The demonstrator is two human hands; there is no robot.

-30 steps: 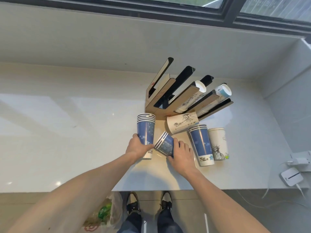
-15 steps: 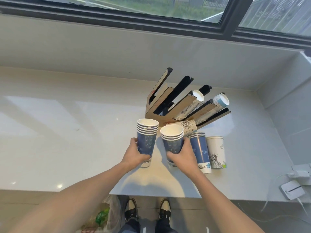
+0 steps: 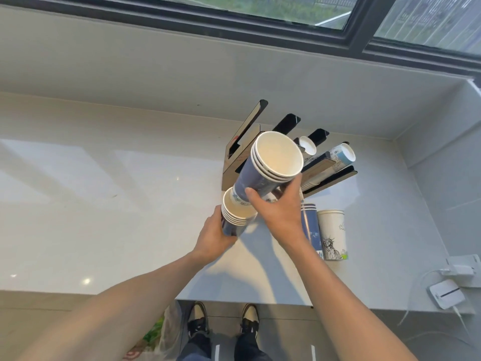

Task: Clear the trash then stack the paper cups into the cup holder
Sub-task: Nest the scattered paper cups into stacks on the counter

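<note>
Here the right hand (image 3: 279, 213) has its fingers clamped around a short stack of blue paper cups (image 3: 265, 169), tilted with the open mouths up and toward the camera and the base dipping into the mouth of a second blue stack (image 3: 235, 217). The left hand (image 3: 214, 237) wraps that second stack from below, fingers closed on its wall, just under the right thumb. Beyond the right fingertips stands the cup holder (image 3: 238, 149), a slotted rack of brown and black dividers with two cup rows lying in its right-hand slots. To the right of the right wrist, a third blue stack (image 3: 309, 225) and a white cup (image 3: 333, 234) with a statue drawing stand upright, touching each other. Everything rests on a pale, glossy counter (image 3: 104, 204) set into a corner under a dark-framed window (image 3: 359, 29). Near the right forearm, at the counter's edge, lie a small white device (image 3: 446, 294) and a charger with cables. Below the counter edge, dark shoes and a plastic bag (image 3: 161, 334) show on the floor.
</note>
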